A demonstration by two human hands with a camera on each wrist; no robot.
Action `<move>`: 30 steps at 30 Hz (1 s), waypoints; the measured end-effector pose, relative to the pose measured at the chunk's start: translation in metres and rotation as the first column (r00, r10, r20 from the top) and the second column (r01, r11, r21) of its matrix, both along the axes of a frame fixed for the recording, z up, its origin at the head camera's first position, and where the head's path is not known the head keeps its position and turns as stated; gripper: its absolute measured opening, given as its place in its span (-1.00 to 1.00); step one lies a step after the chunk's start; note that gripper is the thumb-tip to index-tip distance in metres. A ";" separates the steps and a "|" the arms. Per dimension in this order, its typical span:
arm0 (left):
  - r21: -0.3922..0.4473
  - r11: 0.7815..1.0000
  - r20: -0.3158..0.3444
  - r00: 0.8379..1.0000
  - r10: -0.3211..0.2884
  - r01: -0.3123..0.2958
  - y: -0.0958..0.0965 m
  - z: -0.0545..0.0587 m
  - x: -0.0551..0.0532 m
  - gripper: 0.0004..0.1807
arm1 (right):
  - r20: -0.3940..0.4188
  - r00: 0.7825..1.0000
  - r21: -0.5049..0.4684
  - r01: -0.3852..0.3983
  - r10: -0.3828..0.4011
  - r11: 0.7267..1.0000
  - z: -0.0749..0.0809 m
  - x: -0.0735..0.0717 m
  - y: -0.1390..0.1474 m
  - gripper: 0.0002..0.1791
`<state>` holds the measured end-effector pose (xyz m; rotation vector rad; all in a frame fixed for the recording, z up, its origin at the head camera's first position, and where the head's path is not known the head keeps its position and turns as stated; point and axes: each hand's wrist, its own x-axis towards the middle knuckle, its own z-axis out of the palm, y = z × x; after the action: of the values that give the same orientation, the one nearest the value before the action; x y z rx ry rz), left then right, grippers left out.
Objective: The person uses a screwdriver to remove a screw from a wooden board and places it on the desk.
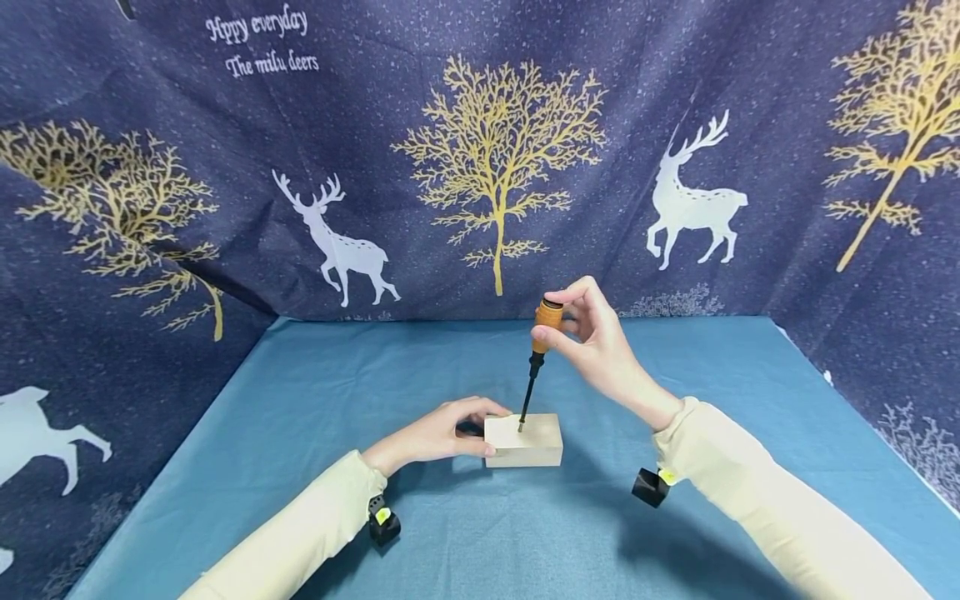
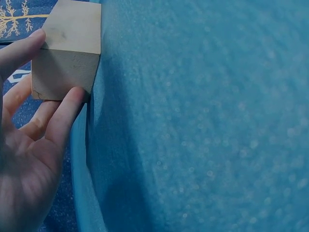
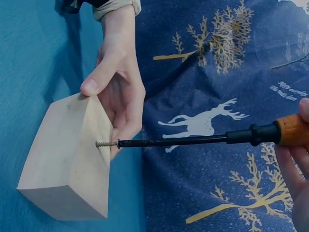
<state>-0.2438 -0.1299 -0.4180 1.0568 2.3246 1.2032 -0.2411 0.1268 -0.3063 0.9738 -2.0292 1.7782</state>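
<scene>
A pale wooden block [image 1: 525, 452] lies on the blue cloth, its left end gripped between thumb and fingers of my left hand [image 1: 438, 432]. In the right wrist view a screw [image 3: 105, 144] stands out of the block's top face. The black shaft of a screwdriver [image 3: 174, 141] meets the screw's head, tip to head. My right hand [image 1: 600, 346] holds the screwdriver by its orange handle [image 1: 548, 321], a finger over the capped end, the tool leaning slightly to the right. The left wrist view shows my thumb and fingertips on the block's end [image 2: 65, 72].
Blue cloth [image 1: 337, 375] covers the table. Behind it hangs a dark blue curtain [image 1: 600, 50] printed with white deer and golden trees. A small black camera [image 1: 651, 487] hangs below my right sleeve, and another black camera [image 1: 384, 527] is on the left wrist.
</scene>
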 end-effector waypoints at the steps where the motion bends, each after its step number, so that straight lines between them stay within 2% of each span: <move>1: 0.000 1.000 0.004 1.000 0.001 -0.001 0.000 0.000 0.000 -0.46 | -0.015 1.000 0.007 -0.026 0.026 1.000 0.000 0.000 0.000 -0.62; 5: 0.005 1.000 0.013 1.000 0.002 -0.002 0.000 0.000 0.000 -0.47 | -0.044 0.988 0.020 -0.145 0.145 0.989 -0.002 0.002 0.000 -0.65; 8: 0.008 1.000 0.015 1.000 0.001 -0.002 0.000 0.000 0.000 -0.47 | -0.046 0.986 0.016 -0.159 0.160 0.987 -0.005 0.003 -0.003 -0.67; 10: 0.007 1.000 0.008 1.000 0.004 -0.004 0.000 0.000 0.001 -0.47 | -0.051 0.993 0.026 -0.101 0.103 0.995 -0.006 0.004 -0.004 -0.64; 12: -0.002 1.000 -0.002 1.000 0.013 -0.013 0.000 0.000 0.001 -0.47 | -0.055 0.998 0.046 -0.001 0.003 0.999 -0.007 0.005 -0.006 -0.58; 15: -0.017 1.000 -0.016 1.000 0.025 -0.025 0.000 0.000 0.000 -0.47 | -0.053 0.990 0.075 0.131 -0.127 0.989 -0.008 0.005 -0.007 -0.47; 17: -0.023 0.999 -0.016 0.999 0.028 -0.029 0.000 0.000 0.000 -0.46 | -0.036 0.988 0.063 0.150 -0.148 0.987 -0.008 0.004 -0.007 -0.43; 24: -0.018 1.000 0.003 1.000 0.023 -0.023 0.000 -0.001 -0.002 -0.46 | -0.011 0.999 0.005 0.051 -0.051 0.999 -0.005 0.002 -0.007 -0.49; 27: -0.015 1.000 -0.007 1.000 0.019 -0.019 0.000 -0.002 -0.002 -0.46 | -0.020 0.998 -0.008 -0.058 0.058 0.998 -0.004 0.001 -0.006 -0.58; 30: -0.007 1.000 -0.021 1.000 0.014 -0.014 0.000 -0.002 -0.002 -0.46 | -0.026 0.985 -0.029 -0.172 0.172 0.985 -0.003 0.000 -0.004 -0.65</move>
<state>-0.2457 -0.1299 -0.4195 1.0579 2.3537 1.1937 -0.2414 0.1224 -0.3096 1.1868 -1.9491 1.8684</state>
